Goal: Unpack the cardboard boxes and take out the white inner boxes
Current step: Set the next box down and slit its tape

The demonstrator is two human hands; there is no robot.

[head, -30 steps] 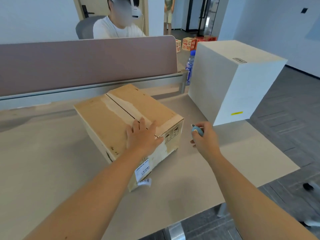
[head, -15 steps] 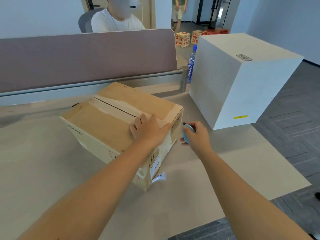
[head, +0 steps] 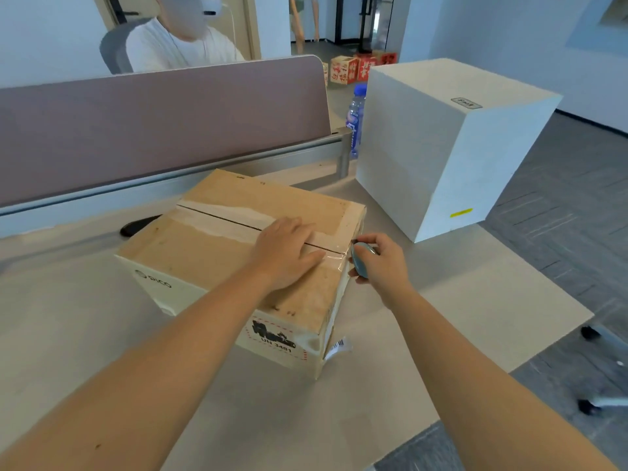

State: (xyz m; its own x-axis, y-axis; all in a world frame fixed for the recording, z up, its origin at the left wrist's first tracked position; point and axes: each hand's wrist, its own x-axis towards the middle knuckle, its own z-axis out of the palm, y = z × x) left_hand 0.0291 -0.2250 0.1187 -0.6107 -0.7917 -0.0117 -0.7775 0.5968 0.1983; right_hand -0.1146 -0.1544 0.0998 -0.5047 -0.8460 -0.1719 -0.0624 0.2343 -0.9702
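From the head view, we press our left hand point(head: 283, 254) flat on top of the carton point(head: 217, 253), fingers straight and lying across the taped seam point(head: 224, 215) near its right end. Our right hand point(head: 382, 263) curls round a small blue cutter point(head: 359, 263), gripping it just beside the carton's right edge, with the cutter's tip at the point where the seam meets that edge, just right of our left fingertips. The carton sits on the desk point(head: 85, 334) under our left palm, still closed, its flaps meeting along the seam. Beyond our right hand, farther back and to the right, a white box point(head: 441, 144) stands upright on the desk, apart from the carton. Behind it a water bottle point(head: 355, 117) stands by the end of the divider point(head: 153, 127).
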